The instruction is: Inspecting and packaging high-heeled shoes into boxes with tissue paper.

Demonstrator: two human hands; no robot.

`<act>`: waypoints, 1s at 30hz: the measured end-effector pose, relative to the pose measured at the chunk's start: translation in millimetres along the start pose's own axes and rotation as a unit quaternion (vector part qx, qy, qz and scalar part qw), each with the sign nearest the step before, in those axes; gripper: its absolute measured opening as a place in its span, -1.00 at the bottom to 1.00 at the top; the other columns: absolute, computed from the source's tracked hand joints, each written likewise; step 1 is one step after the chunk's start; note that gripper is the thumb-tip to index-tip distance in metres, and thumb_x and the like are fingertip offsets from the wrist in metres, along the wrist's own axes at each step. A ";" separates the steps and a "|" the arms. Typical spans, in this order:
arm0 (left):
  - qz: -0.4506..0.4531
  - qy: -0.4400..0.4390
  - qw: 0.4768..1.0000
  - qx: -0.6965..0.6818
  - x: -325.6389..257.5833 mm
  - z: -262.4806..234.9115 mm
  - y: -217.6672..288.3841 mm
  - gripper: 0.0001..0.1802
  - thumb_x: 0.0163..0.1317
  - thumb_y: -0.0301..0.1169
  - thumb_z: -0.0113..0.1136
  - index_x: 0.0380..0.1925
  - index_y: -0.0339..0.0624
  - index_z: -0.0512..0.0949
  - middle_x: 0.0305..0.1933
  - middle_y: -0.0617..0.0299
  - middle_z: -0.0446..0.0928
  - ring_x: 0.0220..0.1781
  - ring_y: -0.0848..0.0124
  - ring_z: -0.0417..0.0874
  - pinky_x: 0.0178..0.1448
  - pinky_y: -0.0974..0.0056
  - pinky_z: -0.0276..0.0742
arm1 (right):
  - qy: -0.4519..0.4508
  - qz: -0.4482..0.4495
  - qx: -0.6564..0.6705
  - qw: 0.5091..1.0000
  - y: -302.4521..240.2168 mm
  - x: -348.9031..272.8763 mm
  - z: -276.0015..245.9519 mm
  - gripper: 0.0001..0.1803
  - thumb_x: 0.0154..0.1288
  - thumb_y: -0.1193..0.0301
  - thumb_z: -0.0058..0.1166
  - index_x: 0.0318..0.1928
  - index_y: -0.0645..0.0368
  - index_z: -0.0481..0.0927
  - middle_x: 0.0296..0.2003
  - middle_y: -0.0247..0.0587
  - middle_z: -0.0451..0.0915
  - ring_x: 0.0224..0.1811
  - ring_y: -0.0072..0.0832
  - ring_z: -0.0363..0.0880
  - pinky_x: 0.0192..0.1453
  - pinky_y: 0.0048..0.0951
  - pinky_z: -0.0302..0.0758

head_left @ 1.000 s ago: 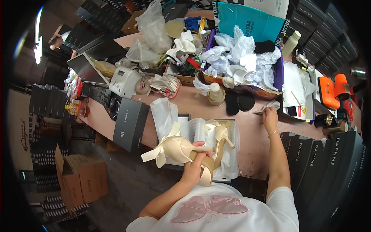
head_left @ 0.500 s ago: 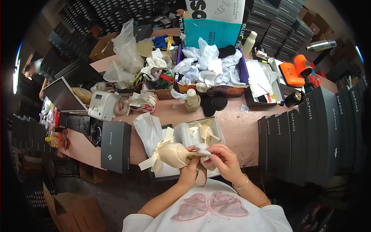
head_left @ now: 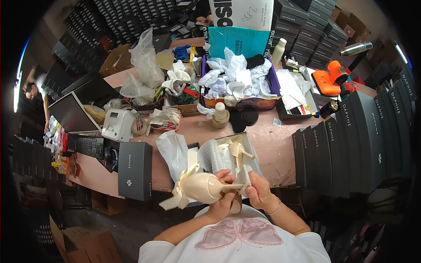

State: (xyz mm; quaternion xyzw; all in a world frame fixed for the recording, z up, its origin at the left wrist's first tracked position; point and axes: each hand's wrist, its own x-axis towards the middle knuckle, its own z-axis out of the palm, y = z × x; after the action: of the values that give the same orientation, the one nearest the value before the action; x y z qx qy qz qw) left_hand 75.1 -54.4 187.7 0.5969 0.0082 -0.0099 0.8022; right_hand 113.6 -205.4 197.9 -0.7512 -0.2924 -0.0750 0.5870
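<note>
A cream high-heeled shoe (head_left: 199, 186) with a large bow lies sideways over the near edge of the table. My left hand (head_left: 220, 206) grips it around its heel end, fingers wrapped on both sides. The slim heel points right. At the heel's tip my right hand (head_left: 261, 193) pinches a white cloth (head_left: 242, 179) against it; the thumb covers part of the cloth. Just beyond my hands, a matching shoe (head_left: 238, 151) rests in an open shoebox (head_left: 252, 144) among white wrapping (head_left: 212, 155). A sheet of white tissue paper (head_left: 172, 151) stands up at the box's left.
A closed black shoebox (head_left: 133, 171) stands left, tall rows of black boxes (head_left: 357, 140) right. Behind are a pump bottle (head_left: 220, 117), black round pads (head_left: 250, 117), a purple-edged box (head_left: 274, 85) of crumpled paper and a label printer (head_left: 117, 125). Another person (head_left: 41, 94) is far left.
The shoe has shifted slightly right and down in my left hand. My right hand has lowered with the cloth, which is now spread flatter by the heel tip.
</note>
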 end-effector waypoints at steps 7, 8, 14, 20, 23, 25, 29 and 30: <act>0.090 -0.024 0.995 0.026 -4.4 -6.8 -21.6 -0.58 0.33 -0.24 0.05 0.04 -0.25 0.23 -0.12 0.16 0.42 -0.11 0.43 0.49 0.01 0.34 0.45 | 0.016 0.039 0.059 0.997 -22.7 4.5 7.2 -0.66 0.35 0.31 -0.19 -0.27 0.37 0.54 -0.47 -0.08 0.49 -0.49 -0.32 0.52 -0.41 -0.39 0.44; 0.075 -0.011 0.997 -0.006 -5.2 -6.1 -28.0 -0.56 0.32 -0.19 0.06 0.02 -0.25 0.24 -0.12 0.16 0.42 -0.11 0.43 0.50 0.00 0.34 0.45 | 0.023 0.041 0.088 0.995 -28.4 9.0 8.7 -0.68 0.34 0.34 -0.19 -0.30 0.37 0.53 -0.49 -0.09 0.47 -0.50 -0.34 0.51 -0.42 -0.39 0.45; 0.094 -0.020 0.994 0.049 -1.4 -12.1 -34.5 -0.39 0.25 0.07 0.10 -0.06 -0.28 0.29 -0.14 0.16 0.42 -0.12 0.43 0.50 -0.03 0.35 0.45 | 0.016 0.073 0.123 0.990 -44.7 18.1 12.1 -0.63 0.39 0.33 -0.25 -0.15 0.39 0.54 -0.37 -0.14 0.58 -0.38 -0.49 0.57 -0.29 -0.44 0.50; 0.063 0.026 0.990 0.126 2.8 -15.2 -33.4 -0.52 0.30 -0.08 0.10 -0.06 -0.26 0.30 -0.18 0.18 0.43 -0.14 0.45 0.48 -0.03 0.36 0.43 | 0.007 0.215 0.166 0.962 -25.1 0.1 21.9 -0.65 0.39 0.28 -0.14 -0.15 0.35 0.54 -0.46 -0.33 0.57 -0.50 -0.67 0.47 -0.45 -0.58 0.39; 0.071 0.059 0.994 0.061 18.9 -23.4 -36.9 -0.68 0.30 -0.34 0.09 -0.05 -0.25 0.30 -0.19 0.20 0.44 -0.15 0.46 0.48 -0.04 0.36 0.43 | -0.046 0.365 0.274 0.889 -1.0 -4.5 4.8 -0.78 0.37 0.30 0.00 -0.32 0.21 0.52 -0.48 -0.44 0.49 -0.54 -0.74 0.39 -0.52 -0.64 0.34; 0.067 0.058 0.994 0.071 27.8 -37.6 -41.6 -0.69 0.28 -0.42 0.08 -0.02 -0.24 0.30 -0.18 0.17 0.47 -0.17 0.47 0.50 -0.06 0.36 0.46 | -0.003 0.385 0.240 0.891 17.0 -2.5 -12.4 -0.79 0.34 0.31 0.06 -0.36 0.18 0.50 -0.53 -0.49 0.46 -0.60 -0.77 0.34 -0.59 -0.67 0.26; 0.129 0.048 0.977 0.162 31.3 -50.9 -22.5 -0.71 0.26 -0.44 0.13 -0.05 -0.24 0.35 -0.23 0.19 0.48 -0.22 0.46 0.50 -0.07 0.35 0.44 | 0.143 0.335 0.050 0.930 90.6 12.8 -89.8 -0.80 0.30 0.33 0.12 -0.25 0.23 0.54 -0.52 -0.40 0.51 -0.59 -0.71 0.40 -0.56 -0.66 0.32; 0.126 0.038 0.977 0.166 32.2 -49.5 -19.8 -0.71 0.26 -0.44 0.13 -0.05 -0.24 0.36 -0.22 0.20 0.48 -0.22 0.46 0.50 -0.07 0.35 0.45 | 0.143 0.322 -0.045 0.935 109.7 10.1 -108.4 -0.76 0.29 0.34 0.13 -0.18 0.27 0.55 -0.48 -0.31 0.55 -0.55 -0.63 0.45 -0.51 -0.63 0.39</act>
State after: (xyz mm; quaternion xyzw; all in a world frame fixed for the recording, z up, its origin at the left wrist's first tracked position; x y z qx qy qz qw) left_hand 106.7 -12.9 153.7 0.7181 -0.0381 0.1129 0.6857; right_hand 204.7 -317.6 143.1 -0.8118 0.0562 -0.0017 0.5812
